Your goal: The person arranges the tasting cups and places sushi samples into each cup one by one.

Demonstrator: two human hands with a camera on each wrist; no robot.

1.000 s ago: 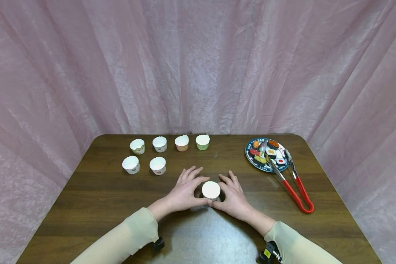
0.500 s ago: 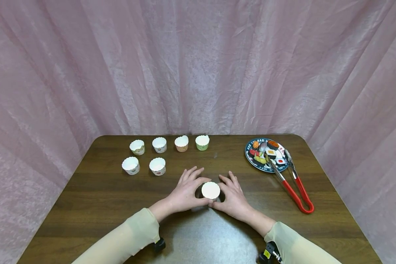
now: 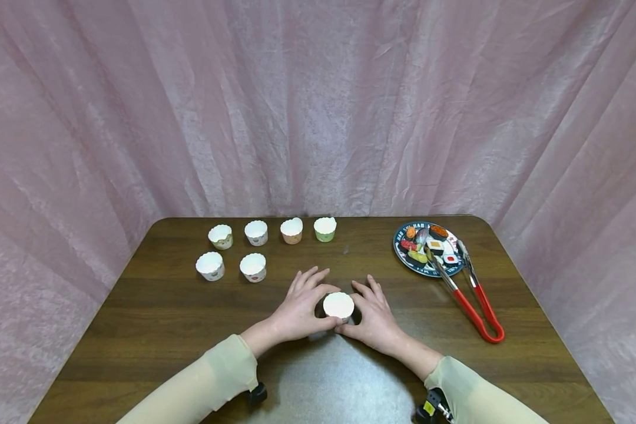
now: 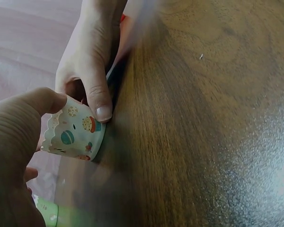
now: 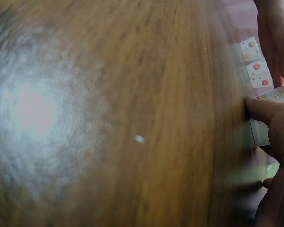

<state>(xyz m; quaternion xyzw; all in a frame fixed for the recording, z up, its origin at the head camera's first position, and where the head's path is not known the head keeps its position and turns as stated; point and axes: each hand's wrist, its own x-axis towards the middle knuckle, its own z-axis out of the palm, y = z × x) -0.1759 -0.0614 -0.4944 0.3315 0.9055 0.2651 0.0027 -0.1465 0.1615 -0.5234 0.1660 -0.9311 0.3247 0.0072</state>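
Note:
A paper baking cup (image 3: 338, 307) stands upright on the table between both hands. My left hand (image 3: 301, 309) curves its thumb and index finger round the left side, and my right hand (image 3: 373, 318) does likewise on the right. In the left wrist view the cup (image 4: 78, 132) shows a scalloped rim and printed sweets, with the left hand (image 4: 14, 132) near the rim and the right thumb (image 4: 98, 97) low on the wall. The right wrist view shows only part of the cup (image 5: 260, 132) behind the right hand (image 5: 282, 130).
Several more paper cups stand at the back left, including a green one (image 3: 325, 229) and a nearer patterned one (image 3: 253, 268). A round plate (image 3: 413, 263) of toy sushi is at the back right. Red-handled tongs (image 3: 490, 318) rest partly on it. A pink curtain (image 3: 318, 106) hangs behind the table.
My left hand has edged slightly to the right against the cup, its fingers a little further over. The right hand, the cup and everything else look almost still.

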